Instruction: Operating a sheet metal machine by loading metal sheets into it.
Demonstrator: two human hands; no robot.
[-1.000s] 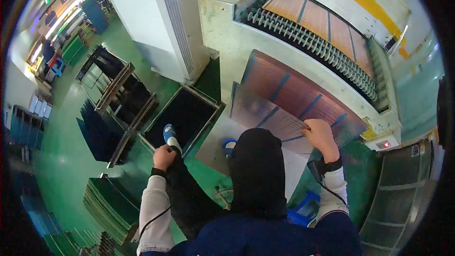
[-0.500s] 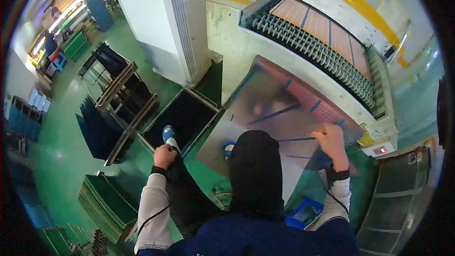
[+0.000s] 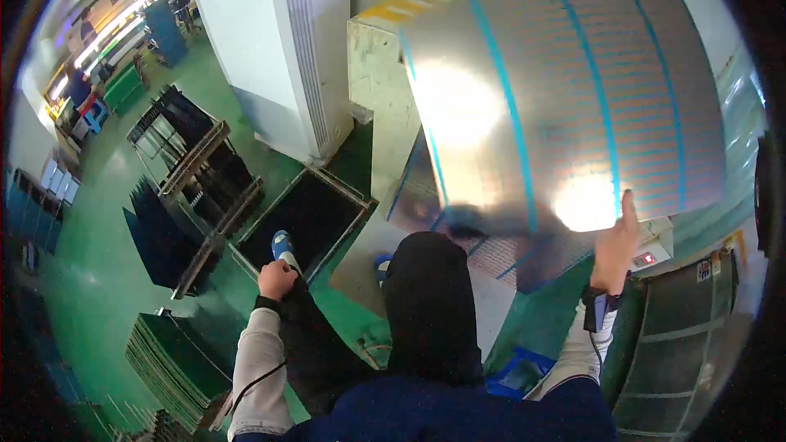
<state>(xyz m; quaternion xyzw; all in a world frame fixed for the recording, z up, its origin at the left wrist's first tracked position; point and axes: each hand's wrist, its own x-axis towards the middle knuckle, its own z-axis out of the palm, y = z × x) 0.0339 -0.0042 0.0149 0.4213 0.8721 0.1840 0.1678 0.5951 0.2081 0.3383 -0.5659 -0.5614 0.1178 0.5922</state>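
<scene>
Gripping the lower right edge of a large shiny metal sheet (image 3: 565, 98), the right hand (image 3: 616, 247) has its fingers up against the panel's face; the wrist carries a dark band. Sheet is raised and tilted toward the head camera, blue stripes running down it and rows of fine copper-coloured patterning between them, two bright glare spots on its surface. It hides most of the pale green machine (image 3: 378, 90) behind it. Left hand (image 3: 277, 280) hangs low at the person's side, curled into a loose fist, holding nothing that can be seen, though the view there is small and I cannot be sure. Just past that hand, a blue shoe (image 3: 282, 244) on the green floor. Beyond the shoe, an open dark tray (image 3: 304, 214) with a pale rim. Further left, racks of dark panels (image 3: 196, 172) standing on edge, and a stack of green boards (image 3: 168, 364) low at the left. Further back, a tall white cabinet (image 3: 282, 41).
</scene>
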